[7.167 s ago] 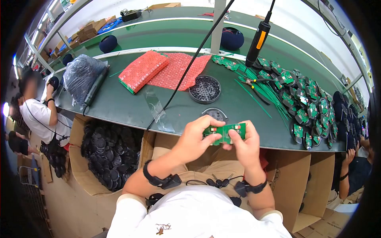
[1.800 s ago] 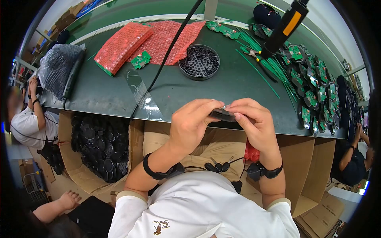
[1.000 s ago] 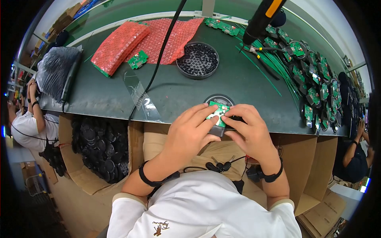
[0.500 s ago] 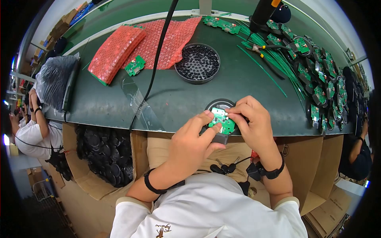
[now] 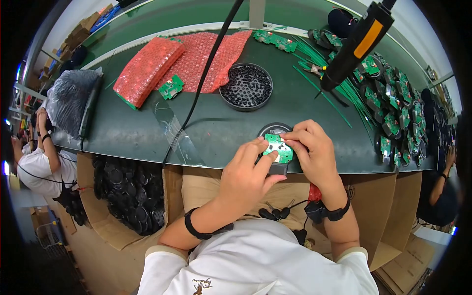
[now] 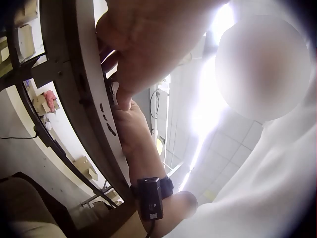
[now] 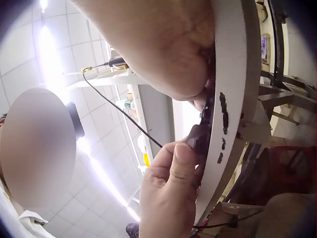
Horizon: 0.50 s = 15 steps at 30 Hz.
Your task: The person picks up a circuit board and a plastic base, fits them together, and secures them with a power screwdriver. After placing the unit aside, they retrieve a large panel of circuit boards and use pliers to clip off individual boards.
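A green circuit board (image 5: 278, 146) lies on a black round housing (image 5: 275, 129) at the table's front edge, with a black block-like part below it. My left hand (image 5: 246, 172) holds the housing, fingertips pressing on the board's left side and thumb along the near side. In the right wrist view, the left thumb (image 7: 182, 158) lies against a dark part. My right hand (image 5: 314, 152) pinches at the board's upper right corner with thumb and index finger. Any small part between those fingertips is hidden.
A round tray (image 5: 246, 105) of small black parts stands ahead, beside red bubble wrap (image 5: 147, 71). One loose board (image 5: 171, 87) lies near the wrap. An electric screwdriver (image 5: 361, 44) hangs over green wires (image 5: 351, 91); assembled units (image 5: 391, 123) are piled right. A black cable crosses the table.
Seven seconds ago both hands held green boards; one loose board now lies by the bubble wrap. The housing has tipped from edge-on to board-side up. Over the last half second the hands barely moved.
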Available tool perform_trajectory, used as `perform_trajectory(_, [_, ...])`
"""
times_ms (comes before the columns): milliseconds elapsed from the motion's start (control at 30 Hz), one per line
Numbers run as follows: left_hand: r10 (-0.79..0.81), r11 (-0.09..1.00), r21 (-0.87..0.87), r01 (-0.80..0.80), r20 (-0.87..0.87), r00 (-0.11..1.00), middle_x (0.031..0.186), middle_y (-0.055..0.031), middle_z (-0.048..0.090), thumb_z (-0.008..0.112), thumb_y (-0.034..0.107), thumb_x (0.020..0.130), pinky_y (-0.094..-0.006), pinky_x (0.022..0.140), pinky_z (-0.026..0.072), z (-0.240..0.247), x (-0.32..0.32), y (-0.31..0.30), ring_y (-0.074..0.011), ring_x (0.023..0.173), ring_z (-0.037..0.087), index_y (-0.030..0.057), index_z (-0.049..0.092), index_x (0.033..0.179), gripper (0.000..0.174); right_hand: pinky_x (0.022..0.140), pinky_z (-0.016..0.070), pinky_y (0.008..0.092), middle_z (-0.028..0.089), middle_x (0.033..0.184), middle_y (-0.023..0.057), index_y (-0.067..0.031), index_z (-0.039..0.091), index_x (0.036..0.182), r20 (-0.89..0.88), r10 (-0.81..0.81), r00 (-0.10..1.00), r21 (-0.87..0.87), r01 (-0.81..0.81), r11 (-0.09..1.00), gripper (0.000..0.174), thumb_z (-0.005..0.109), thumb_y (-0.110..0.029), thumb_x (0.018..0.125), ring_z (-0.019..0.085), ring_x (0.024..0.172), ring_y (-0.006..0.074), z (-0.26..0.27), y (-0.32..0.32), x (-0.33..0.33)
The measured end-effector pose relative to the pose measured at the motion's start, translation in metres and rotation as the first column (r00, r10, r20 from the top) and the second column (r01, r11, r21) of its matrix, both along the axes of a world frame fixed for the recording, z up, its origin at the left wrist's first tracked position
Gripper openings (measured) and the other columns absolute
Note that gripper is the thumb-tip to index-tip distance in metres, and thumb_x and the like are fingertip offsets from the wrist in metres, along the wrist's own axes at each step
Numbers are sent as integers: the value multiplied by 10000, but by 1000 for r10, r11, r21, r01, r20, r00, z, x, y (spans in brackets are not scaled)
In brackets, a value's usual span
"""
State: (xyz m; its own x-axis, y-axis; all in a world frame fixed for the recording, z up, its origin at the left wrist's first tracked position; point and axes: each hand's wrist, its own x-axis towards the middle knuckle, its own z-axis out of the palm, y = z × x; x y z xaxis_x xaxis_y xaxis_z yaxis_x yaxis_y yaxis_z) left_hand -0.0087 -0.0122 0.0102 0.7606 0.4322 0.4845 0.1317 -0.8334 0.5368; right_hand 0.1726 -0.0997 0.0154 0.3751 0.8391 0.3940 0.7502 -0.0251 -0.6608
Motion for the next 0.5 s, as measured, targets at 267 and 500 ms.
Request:
perform_trajectory(267, [-46, 955, -295, 36, -29, 999, 1161, -177, 625, 862, 206, 761, -432, 889, 534, 26, -4, 16, -375, 1066, 639, 6, 668, 1134, 465, 664, 494, 315, 619, 889, 79, -38, 752, 972, -112, 12, 994, -63, -19, 998, 122, 755, -16, 851, 611, 747, 211, 15, -2, -1])
perform_trajectory(500, [170, 983, 95, -159, -129, 977, 941, -145, 670, 734, 48, 824, -460, 763, 532, 32, 47, 102, -358, 905, 672, 38, 698, 942, 124, 818, 535, 284, 656, 1129, 106, 12, 645, 1289, -341, -111, 934, 291, 218, 932, 392, 738, -26, 910, 643, 943, 160, 22, 3, 44])
